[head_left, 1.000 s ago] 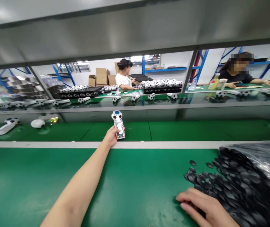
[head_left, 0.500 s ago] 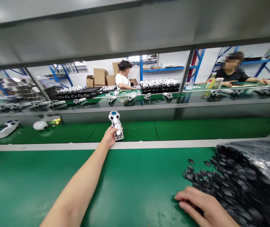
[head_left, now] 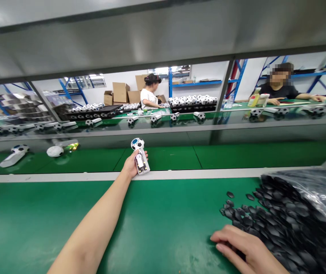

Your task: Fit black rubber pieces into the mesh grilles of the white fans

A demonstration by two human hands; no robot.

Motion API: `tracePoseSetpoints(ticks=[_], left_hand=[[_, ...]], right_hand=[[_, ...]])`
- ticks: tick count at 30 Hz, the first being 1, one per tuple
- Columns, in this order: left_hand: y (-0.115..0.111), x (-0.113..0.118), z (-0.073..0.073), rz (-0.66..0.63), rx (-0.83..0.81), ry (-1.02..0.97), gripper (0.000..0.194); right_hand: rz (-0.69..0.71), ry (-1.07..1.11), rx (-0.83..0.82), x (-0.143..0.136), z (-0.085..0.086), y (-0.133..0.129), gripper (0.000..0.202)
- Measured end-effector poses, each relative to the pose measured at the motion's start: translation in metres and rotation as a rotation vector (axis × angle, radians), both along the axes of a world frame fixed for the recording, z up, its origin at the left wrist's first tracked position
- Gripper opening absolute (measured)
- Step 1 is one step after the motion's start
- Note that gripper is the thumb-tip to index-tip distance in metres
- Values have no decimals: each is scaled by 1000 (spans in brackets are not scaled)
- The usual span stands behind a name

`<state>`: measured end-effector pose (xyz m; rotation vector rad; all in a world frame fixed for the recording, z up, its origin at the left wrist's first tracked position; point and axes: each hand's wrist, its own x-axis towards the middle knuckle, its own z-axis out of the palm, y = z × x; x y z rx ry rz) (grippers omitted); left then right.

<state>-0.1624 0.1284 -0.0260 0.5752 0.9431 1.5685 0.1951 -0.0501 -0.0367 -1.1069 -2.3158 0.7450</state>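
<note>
A white football-headed device (head_left: 140, 160), blue disc (head_left: 134, 142) on its ball, stands tilted over the far edge of the bench (head_left: 168, 217); small black pieces (head_left: 282, 217) lie heaped rightward, reaching near that edge.

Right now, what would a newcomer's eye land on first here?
Probably the heap of small black pieces at the near right, on the green table by a clear plastic bag. Next, perhaps, the white football-topped device in the left hand, near the middle of the picture. Beyond it, white-and-black ball shapes crowd a dark tray.
</note>
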Motion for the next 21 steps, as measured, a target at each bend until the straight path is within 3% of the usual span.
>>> tracePoseSetpoints(ticks=[9,21], left_hand=[[-1,1,6,-56,-24,7,17],[1,7,6,-26,45,170,15]], right_hand=[[1,6,-5,0,-1,-1,15],[6,-8,1,0,-1,0,15]])
